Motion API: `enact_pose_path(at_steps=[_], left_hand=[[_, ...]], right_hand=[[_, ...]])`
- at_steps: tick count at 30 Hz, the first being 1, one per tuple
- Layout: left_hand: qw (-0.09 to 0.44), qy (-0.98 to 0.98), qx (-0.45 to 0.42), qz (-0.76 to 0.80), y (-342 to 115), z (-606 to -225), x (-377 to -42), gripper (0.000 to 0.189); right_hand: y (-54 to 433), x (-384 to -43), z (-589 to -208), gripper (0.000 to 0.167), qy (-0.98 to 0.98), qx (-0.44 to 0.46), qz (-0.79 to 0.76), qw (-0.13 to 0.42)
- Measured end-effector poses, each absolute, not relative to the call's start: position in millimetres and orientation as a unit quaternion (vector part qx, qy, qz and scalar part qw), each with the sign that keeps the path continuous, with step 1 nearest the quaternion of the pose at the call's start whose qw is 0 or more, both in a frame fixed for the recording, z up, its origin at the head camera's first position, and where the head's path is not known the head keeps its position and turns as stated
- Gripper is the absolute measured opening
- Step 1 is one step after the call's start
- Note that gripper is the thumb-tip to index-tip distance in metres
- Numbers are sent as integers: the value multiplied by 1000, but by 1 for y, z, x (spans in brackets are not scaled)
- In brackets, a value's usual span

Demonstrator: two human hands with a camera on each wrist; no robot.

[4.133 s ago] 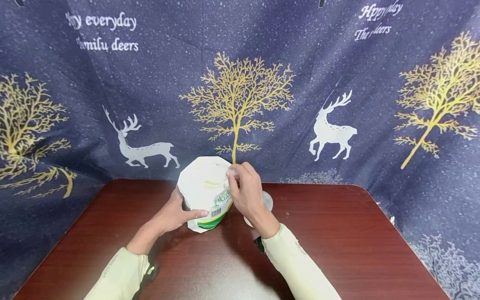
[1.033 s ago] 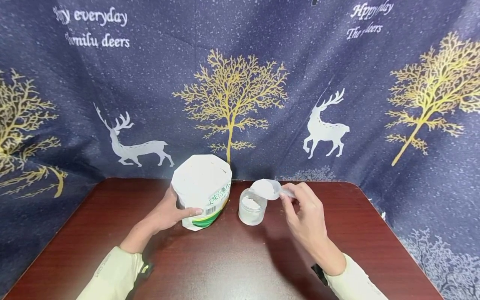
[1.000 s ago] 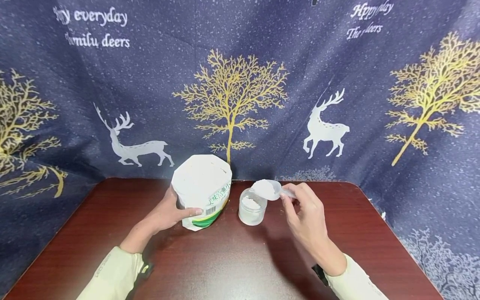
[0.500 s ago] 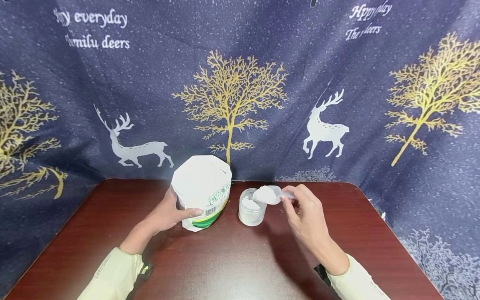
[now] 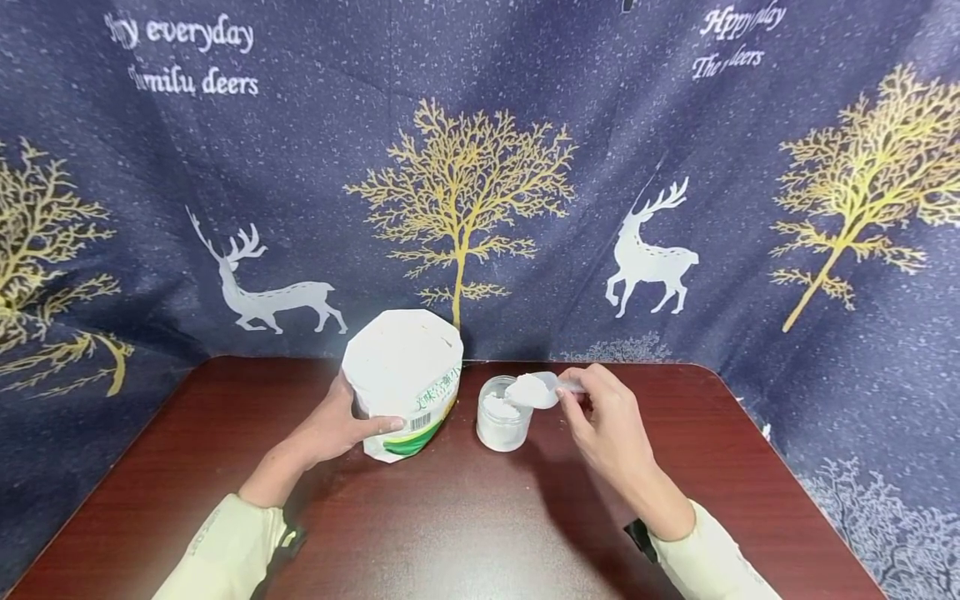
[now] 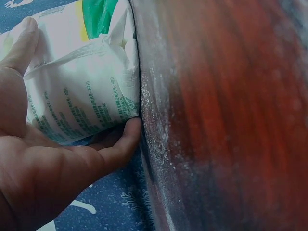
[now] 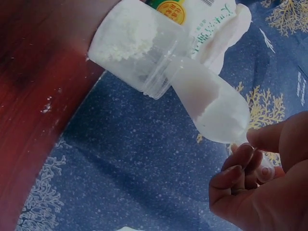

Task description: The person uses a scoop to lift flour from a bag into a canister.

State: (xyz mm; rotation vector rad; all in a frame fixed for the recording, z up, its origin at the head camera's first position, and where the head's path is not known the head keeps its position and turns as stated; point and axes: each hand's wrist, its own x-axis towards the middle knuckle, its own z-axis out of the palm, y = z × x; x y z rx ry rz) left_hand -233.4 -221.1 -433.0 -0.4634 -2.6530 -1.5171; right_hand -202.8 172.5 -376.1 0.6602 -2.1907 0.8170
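Observation:
My left hand (image 5: 330, 427) grips the side of a white flour bag (image 5: 435, 417) with green and yellow print, its thumb across the front. The top of the bag is turned up, and white powder shows there. In the left wrist view, the fingers reach under the bag (image 6: 72, 91). My right hand (image 5: 611, 425) pinches the handle of a translucent scoop (image 5: 548, 385) loaded with white powder. The scoop's tip is over the mouth of a clear jar (image 5: 502, 433) partly filled with powder. Seen from the right wrist, the scoop (image 7: 209, 103) tilts at the jar's rim.
All this stands near the far edge of a reddish-brown table (image 5: 465, 533). Behind it hangs a dark blue cloth (image 5: 300, 183) printed with deer and trees. White specks lie on the tabletop.
Since the earliest frame, my right hand has moved from the bag's mouth to the jar with a loaded scoop. Over the last second the scoop has dipped slightly toward the jar; my left hand stays put.

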Motion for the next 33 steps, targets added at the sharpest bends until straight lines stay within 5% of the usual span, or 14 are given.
enact_pose_path(at_steps=[33], left_hand=[[21,-854,-146,-500,-221,-432,-233,125]], right_hand=[[162,-215,-374,14,-871,279,274,296]])
